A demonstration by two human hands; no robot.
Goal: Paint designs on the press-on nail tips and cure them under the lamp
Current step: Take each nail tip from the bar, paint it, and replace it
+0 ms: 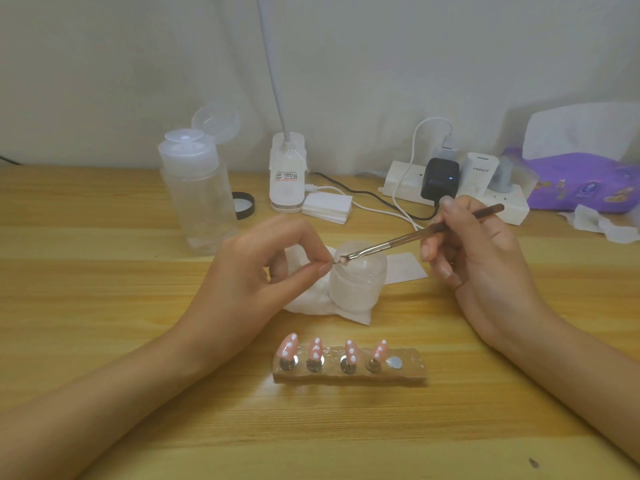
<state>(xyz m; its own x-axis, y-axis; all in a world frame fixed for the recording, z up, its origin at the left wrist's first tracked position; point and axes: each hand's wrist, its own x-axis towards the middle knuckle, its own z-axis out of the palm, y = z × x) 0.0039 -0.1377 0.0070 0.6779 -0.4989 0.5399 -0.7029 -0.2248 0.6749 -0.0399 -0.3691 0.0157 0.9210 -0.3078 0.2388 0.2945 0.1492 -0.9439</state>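
Head camera: four pink nail tips (317, 348) with white dots stand on the holder block (412, 370), its fifth spot bare. Left hand (263, 271) pinches the fifth tip (343, 260) over a jar (356, 285); right hand (485, 258) grips the brush (408, 239), painting. Curing seemingly remains.

The lamp (287, 188) has a neck that goes up out of the top edge, so its head cannot be seen. The label (286, 176) on its base is too small to read. The left hand (263, 268) pinches 1 tiny nail tip (343, 260). Fingers hide most of it, and its paint is too small to tell. The hairs of the brush (415, 235) are too small to see. The bottle (199, 195) hides part of a black cap (244, 205). The right edge cuts off the purple pack (588, 181).
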